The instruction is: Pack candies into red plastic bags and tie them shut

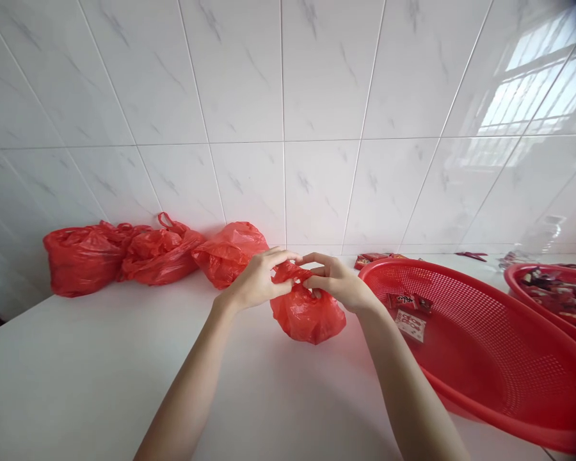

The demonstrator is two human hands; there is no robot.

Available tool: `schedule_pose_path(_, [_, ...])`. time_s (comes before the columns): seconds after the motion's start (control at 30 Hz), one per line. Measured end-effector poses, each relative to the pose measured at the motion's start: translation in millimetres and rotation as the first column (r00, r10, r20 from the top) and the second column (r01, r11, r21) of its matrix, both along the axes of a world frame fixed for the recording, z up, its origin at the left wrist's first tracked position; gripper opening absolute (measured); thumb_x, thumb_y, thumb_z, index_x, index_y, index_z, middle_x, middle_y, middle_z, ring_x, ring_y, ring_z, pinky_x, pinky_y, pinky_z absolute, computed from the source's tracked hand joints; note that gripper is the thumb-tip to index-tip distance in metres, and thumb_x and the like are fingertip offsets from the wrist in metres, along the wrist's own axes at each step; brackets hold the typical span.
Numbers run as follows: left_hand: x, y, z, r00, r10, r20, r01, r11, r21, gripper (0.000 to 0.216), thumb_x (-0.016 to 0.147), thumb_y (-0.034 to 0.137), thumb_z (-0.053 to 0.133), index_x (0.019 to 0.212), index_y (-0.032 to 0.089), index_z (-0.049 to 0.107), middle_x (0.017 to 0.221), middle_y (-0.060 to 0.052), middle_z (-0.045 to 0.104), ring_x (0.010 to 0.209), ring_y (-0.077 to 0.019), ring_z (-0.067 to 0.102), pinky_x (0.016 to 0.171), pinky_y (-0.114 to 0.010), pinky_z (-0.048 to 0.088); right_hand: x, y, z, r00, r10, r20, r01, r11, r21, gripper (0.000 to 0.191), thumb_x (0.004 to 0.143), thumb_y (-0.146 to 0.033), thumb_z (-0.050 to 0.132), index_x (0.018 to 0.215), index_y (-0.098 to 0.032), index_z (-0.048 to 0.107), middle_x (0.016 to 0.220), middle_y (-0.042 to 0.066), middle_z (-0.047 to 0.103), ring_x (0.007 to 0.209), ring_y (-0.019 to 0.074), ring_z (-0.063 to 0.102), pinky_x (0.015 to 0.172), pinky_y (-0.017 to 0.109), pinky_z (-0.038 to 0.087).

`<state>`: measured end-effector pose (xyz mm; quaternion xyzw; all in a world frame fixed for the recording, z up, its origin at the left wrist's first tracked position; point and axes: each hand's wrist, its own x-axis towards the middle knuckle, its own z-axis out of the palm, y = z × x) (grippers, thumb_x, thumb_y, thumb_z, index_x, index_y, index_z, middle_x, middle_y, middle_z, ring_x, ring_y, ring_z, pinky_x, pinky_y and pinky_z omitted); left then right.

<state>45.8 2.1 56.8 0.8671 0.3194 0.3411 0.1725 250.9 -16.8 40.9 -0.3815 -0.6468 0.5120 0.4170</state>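
Observation:
A small filled red plastic bag (307, 315) rests on the white table (86, 371) in front of me. My left hand (256, 278) and my right hand (333, 282) both pinch the gathered top of this bag, fingers closed on the twisted plastic between them. Just right of my right hand lies a large red mesh basket (489, 358) with two small red and white packets (410, 314) inside.
Three tied red plastic bags (84, 256) (160, 253) (230, 251) sit in a row against the white tiled wall. A second red basket (557, 301) with several packets stands at the far right. More packets (372, 258) lie behind the big basket.

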Motion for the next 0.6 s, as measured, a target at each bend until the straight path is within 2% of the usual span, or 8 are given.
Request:
schedule_pose_path(0.13, [-1, 0, 0.6, 0.999, -0.028, -0.024, 0.028, 0.999, -0.029, 0.056, 0.078, 0.011, 0.06, 0.129, 0.032, 0.053, 0.13, 0.001, 0.059, 0.113, -0.0197, 0.057, 0.092, -0.031, 0.048, -1, 0, 0.2, 0.993, -0.043, -0.113, 0.046, 0.999, 0.024, 0.033, 0.077, -0.019, 0.061, 0.11, -0.021, 0.059, 0.065, -0.003, 0.062, 0.058, 0.011, 0.048, 0.063, 0.027, 0.04])
schedule_pose_path(0.27, [-1, 1, -0.6, 0.999, -0.03, -0.018, 0.029, 0.998, -0.061, 0.061, 0.078, 0.008, 0.056, 0.132, 0.034, 0.049, 0.136, 0.001, 0.055, 0.121, -0.0207, 0.055, 0.096, -0.032, 0.048, -6, 2, -0.6, 0.979, -0.069, -0.19, 0.076, 0.997, 0.03, 0.033, 0.075, -0.02, 0.062, 0.108, -0.019, 0.06, 0.064, -0.003, 0.062, 0.055, 0.0099, 0.045, 0.059, 0.025, 0.038])
schedule_pose_path(0.37, [-1, 2, -0.8, 0.998, -0.066, 0.011, 0.067, 0.996, -0.055, 0.059, 0.078, 0.008, 0.056, 0.132, 0.031, 0.049, 0.138, 0.0, 0.055, 0.124, -0.0208, 0.054, 0.101, -0.033, 0.046, -9, 0, 0.7, 0.975, -0.138, -0.176, 0.151, 0.987, 0.059, 0.033, 0.074, -0.02, 0.063, 0.107, -0.019, 0.061, 0.062, -0.005, 0.058, 0.053, 0.0093, 0.044, 0.057, 0.025, 0.038])
schedule_pose_path(0.47, [1, 2, -1.7, 0.995, -0.079, 0.055, 0.083, 0.994, -0.072, 0.053, 0.08, 0.019, 0.064, 0.13, 0.028, 0.049, 0.137, -0.003, 0.055, 0.126, -0.0231, 0.053, 0.104, -0.036, 0.045, -12, -3, 2.8, 0.978, -0.162, -0.13, 0.176, 0.979, 0.104, 0.033, 0.076, -0.02, 0.06, 0.109, -0.02, 0.063, 0.059, -0.005, 0.055, 0.053, 0.0098, 0.046, 0.057, 0.025, 0.04])
schedule_pose_path(0.6, [5, 3, -5.4, 0.997, 0.018, 0.072, -0.01, 0.993, -0.114, 0.05, 0.08, 0.033, 0.069, 0.127, 0.03, 0.05, 0.134, -0.003, 0.057, 0.122, -0.0247, 0.055, 0.1, -0.038, 0.048, -14, -3, 2.7, 0.97, -0.231, -0.07, 0.24, 0.957, 0.161, 0.033, 0.078, -0.022, 0.058, 0.111, -0.02, 0.063, 0.059, -0.005, 0.057, 0.053, 0.0118, 0.051, 0.058, 0.027, 0.045])
